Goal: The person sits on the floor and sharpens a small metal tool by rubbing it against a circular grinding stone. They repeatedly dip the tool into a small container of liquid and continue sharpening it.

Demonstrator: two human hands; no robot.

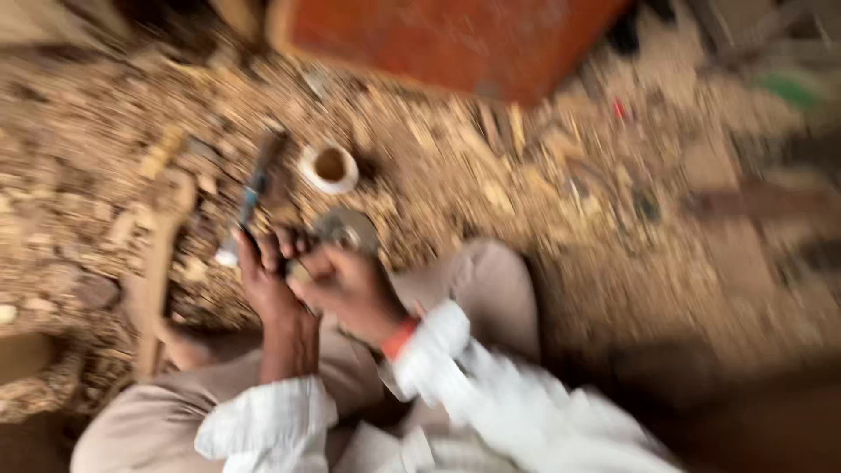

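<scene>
holding both hands together low over my lap, my left hand and my right hand touching. the left grip is closed on something small and dark, but the blur hides what it is. the right grip is curled shut beside it, around a roundish grey metal piece that sticks out just past my fingertips, away from my body. so the piece lies forward of the grip, right hand nearer, left hand steadying from the side. a long dark tool with a blue streak runs away from my left fingers, its long axis pointing up and slightly right, toward the white ring-shaped cup on the floor. wood chips all around, a reddish board further out.
</scene>
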